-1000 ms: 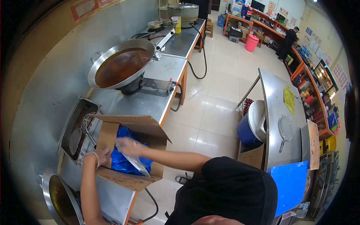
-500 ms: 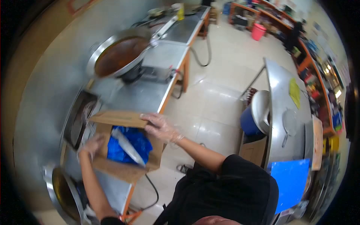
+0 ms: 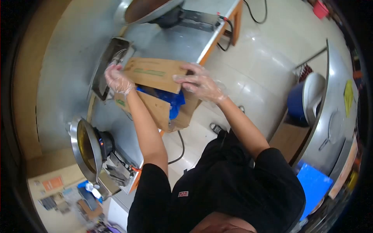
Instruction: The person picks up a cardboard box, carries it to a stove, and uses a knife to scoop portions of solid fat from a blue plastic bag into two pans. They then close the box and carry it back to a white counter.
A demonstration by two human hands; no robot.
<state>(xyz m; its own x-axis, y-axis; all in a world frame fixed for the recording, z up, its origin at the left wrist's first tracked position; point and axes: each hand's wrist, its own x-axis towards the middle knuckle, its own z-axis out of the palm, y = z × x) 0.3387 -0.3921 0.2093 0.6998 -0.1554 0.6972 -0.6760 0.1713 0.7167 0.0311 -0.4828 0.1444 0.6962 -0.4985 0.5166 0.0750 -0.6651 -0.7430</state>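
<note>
A cardboard box point(image 3: 155, 110) with raised flaps stands on the metal table. Blue plastic point(image 3: 176, 101) shows inside it, partly covered by the flaps. My right hand point(image 3: 203, 83), in a clear plastic glove, grips the right end of the far flap point(image 3: 151, 74), thumb on one side and fingers on the other. My left hand point(image 3: 119, 80), gloved likewise, is by the left end of that flap, close to a metal tray point(image 3: 101, 79) with wire-like utensils. Its fingers are loosely bent and apart, with nothing visible in them. The box's lower contents are hidden.
A large wok point(image 3: 149, 9) of reddish-brown contents sits on a burner beyond the box. A second wok point(image 3: 86, 145) holds yellowish liquid at the near left. To the right stand a steel table point(image 3: 330, 116) with a strainer and a blue board point(image 3: 314, 186), and a blue tub.
My left hand has gone from the box's left side up to the far flap's end. The flap now leans over the opening, hiding the pale strip inside. My view has shifted nearer and lower.
</note>
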